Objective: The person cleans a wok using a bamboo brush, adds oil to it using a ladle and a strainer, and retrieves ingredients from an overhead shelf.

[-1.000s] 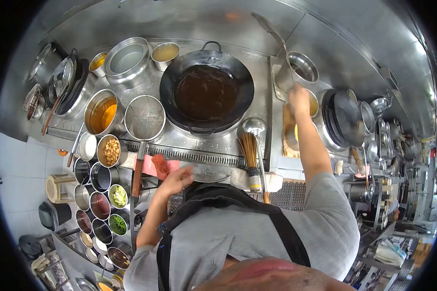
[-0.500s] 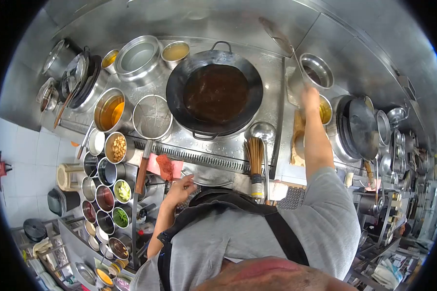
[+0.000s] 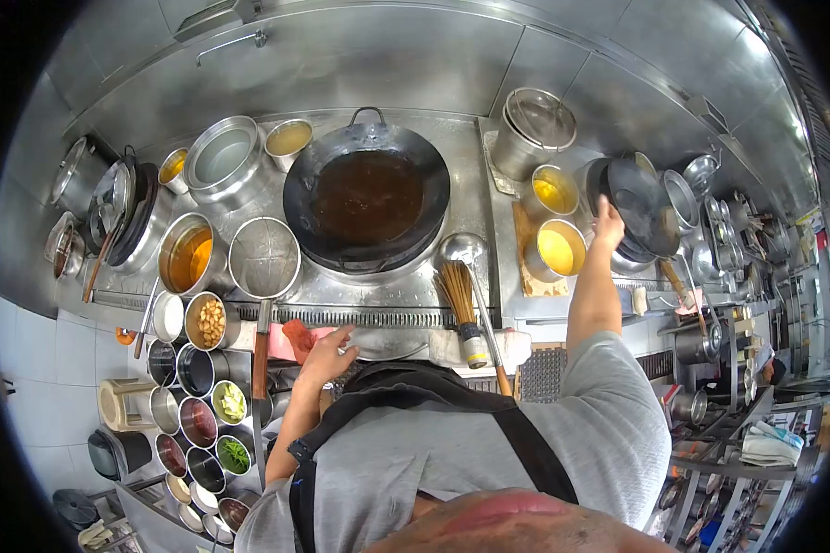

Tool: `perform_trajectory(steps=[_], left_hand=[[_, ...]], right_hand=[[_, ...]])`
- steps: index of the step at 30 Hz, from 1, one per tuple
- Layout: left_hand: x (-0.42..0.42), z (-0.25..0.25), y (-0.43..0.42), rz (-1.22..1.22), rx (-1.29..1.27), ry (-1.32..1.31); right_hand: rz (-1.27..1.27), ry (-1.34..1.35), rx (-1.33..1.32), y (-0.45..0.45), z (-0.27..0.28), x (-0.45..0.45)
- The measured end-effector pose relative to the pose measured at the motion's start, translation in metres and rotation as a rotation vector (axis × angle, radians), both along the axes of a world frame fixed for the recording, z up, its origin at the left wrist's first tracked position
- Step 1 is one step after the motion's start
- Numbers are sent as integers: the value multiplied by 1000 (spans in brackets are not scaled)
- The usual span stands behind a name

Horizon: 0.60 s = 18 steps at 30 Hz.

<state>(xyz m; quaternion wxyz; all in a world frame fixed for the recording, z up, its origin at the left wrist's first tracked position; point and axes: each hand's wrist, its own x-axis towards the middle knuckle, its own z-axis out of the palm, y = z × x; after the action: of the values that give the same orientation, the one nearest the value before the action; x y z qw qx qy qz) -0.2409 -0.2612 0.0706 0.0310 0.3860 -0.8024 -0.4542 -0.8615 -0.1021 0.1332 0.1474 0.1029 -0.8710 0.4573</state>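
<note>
My right hand (image 3: 607, 224) is at the left rim of a stack of black woks (image 3: 638, 203) on the right, its fingers apart and nothing visible in it. Whether it touches the rim I cannot tell. To its left stand a steel pot of yellow liquid (image 3: 555, 251) and a smaller pot of yellow oil (image 3: 551, 191). Behind them, a round strainer (image 3: 539, 118) rests over a tall steel pot (image 3: 518, 152). My left hand (image 3: 327, 358) hovers open by the counter's front edge, near a red cloth (image 3: 299, 339).
A large black wok with dark liquid (image 3: 371, 195) sits on the stove. In front are a wire-mesh strainer (image 3: 265, 258), a bamboo brush (image 3: 456, 295) and a ladle (image 3: 463, 249). Several ingredient tins, one with peanuts (image 3: 211, 321), stand at left.
My right hand has let go of the strainer, which now lies over the tall pot, and has moved right to the stacked woks. The view has shifted; my left hand stays near the cloth.
</note>
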Motion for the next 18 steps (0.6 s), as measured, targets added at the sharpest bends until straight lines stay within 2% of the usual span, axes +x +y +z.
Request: perform_trajectory(steps=[1, 3, 4, 6, 7, 8, 9, 10, 11, 12, 14, 16, 17, 18], left_hand=[[6, -4, 4, 10, -16, 14], [13, -7, 16, 27, 10, 27], [15, -9, 20, 6, 40, 33], [19, -12, 30, 19, 89, 47], [19, -13, 33, 12, 95, 41], [19, -14, 34, 4, 99, 34], [17, -14, 35, -7, 102, 27], [15, -11, 34, -33, 81, 29], [12, -8, 34, -19, 94, 30], [8, -6, 33, -97, 89, 21], [0, -2, 32, -174, 96, 7], [-13, 3, 22, -382, -70, 104], [-25, -14, 9, -365, -150, 207], [-36, 3, -2, -281, -302, 253]], right_hand=[[-89, 212, -4, 19, -21, -3], [-236, 161, 202, 60, -46, 30], [-86, 13, 307, 90, -85, 31], [293, -8, 641, 146, -173, 83], [317, -104, 802, 169, -251, 106], [629, 148, 1003, 200, -316, 138], [660, -190, 932, 197, -271, 193], [624, -508, 864, 181, -197, 265], [538, -575, 762, 182, -206, 291], [534, -469, 747, 177, -191, 311], [512, -477, 708, 176, -202, 313], [574, -495, 700, 167, -197, 311], [510, -527, 741, 164, -190, 309], [443, -459, 717, 164, -187, 307]])
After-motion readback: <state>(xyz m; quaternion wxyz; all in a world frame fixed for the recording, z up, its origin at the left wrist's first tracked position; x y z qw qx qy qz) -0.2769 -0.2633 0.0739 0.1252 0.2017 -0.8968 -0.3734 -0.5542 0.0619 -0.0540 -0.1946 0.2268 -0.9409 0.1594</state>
